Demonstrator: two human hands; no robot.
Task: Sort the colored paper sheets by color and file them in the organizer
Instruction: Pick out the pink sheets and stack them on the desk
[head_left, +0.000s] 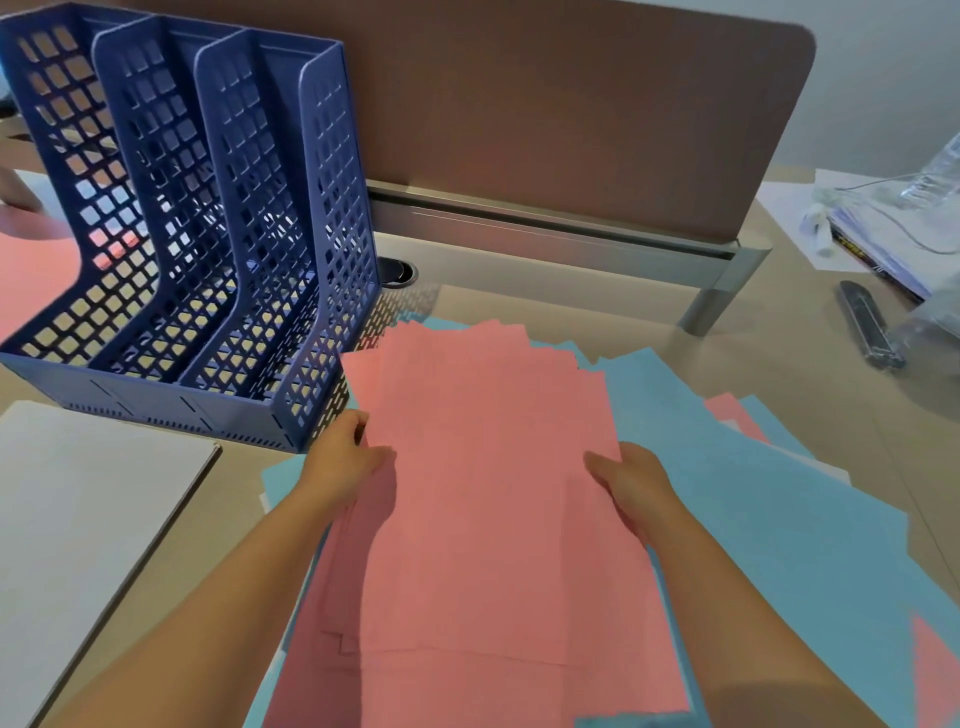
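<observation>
pink sheets (483, 467), no legible writing

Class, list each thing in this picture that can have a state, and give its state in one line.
Blue plastic three-slot organizer: upright, slots look empty.
Stack of pink paper sheets: fanned unevenly, held at both sides.
Light blue paper sheets: spread loose under the pink.
Left hand: grips the pink stack.
Right hand: grips the pink stack.

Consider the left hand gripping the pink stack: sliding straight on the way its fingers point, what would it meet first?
The left hand points right, across the pink sheets; it would probably first meet the right hand gripping the opposite edge.
</observation>
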